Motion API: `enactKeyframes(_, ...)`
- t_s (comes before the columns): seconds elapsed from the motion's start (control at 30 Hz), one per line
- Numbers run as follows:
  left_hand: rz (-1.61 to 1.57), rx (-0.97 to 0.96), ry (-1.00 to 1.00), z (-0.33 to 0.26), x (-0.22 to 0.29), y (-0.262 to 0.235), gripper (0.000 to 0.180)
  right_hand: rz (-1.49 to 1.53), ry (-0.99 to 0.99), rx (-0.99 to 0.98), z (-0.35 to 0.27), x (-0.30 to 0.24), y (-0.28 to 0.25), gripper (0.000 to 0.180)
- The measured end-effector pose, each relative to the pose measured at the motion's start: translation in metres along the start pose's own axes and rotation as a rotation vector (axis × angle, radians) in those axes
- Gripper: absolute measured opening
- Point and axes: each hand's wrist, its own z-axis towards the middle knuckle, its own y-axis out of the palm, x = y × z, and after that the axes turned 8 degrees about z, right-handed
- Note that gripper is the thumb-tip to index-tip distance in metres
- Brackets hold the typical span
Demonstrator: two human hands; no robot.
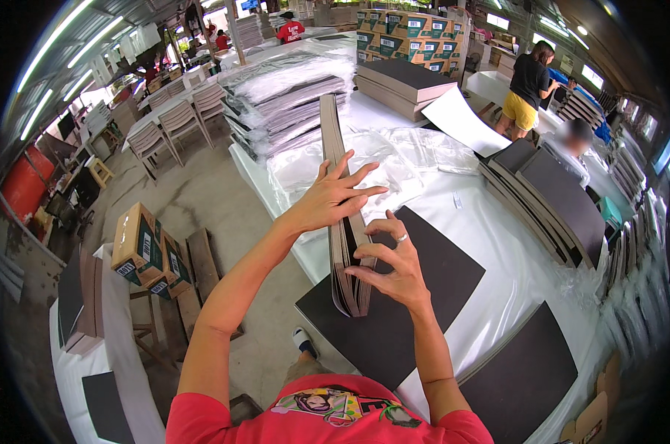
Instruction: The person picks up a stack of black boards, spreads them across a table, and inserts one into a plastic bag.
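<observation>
The stack of boards (344, 214) stands on edge near the middle of the view, its lower end resting on a dark sheet (401, 311) that lies flat on the white table (512, 266). The left hand (327, 200) presses flat against the stack's left face with fingers spread and released, not clenched. The right hand (394, 270), a ring on one finger, has fingers curled, grasping the near edges of the boards, thumb and fingertips pinching them apart.

At 12 o'clock, a wall of cardboard cartons (405, 37) carries green and white rectangular labels. At 9 o'clock, on the floor, two brown cartons (146, 251) bear small white label patches with dark bars. At 11 o'clock, wrapped bundles (283, 100) lie piled under clear plastic; loose clear bags (349, 166) lie just behind the stack.

Two dark sheets lie flat near the person: the one under the stack and a second dark sheet (523, 377) at 5 o'clock. At 3 o'clock a leaning row of dark boards (553, 200) fans along the table. At 1 o'clock stands a person in a black top (529, 85).

The table's near-left edge runs from 11 o'clock down to 6 o'clock; left of it is bare concrete floor (194, 192). Several pale chairs (176, 122) stand at 10 o'clock.
</observation>
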Motion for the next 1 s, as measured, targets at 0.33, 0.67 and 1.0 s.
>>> enactKeyframes(0.33,-0.033,-0.010,-0.004,0.0017,0.0009,-0.0016,0.039,-0.015,0.010,-0.012,0.0007,-0.0008,-0.0031,0.031)
enactKeyframes(0.67,0.000,0.044,0.015,-0.0001,-0.0033,0.0030,0.034,-0.020,-0.037,-0.077,0.0017,-0.0006,-0.0042,0.035)
enactKeyframes(1.0,-0.015,-0.001,0.018,0.0029,-0.0005,0.0012,0.039,-0.011,0.017,-0.023,0.0025,-0.0005,0.0003,0.032)
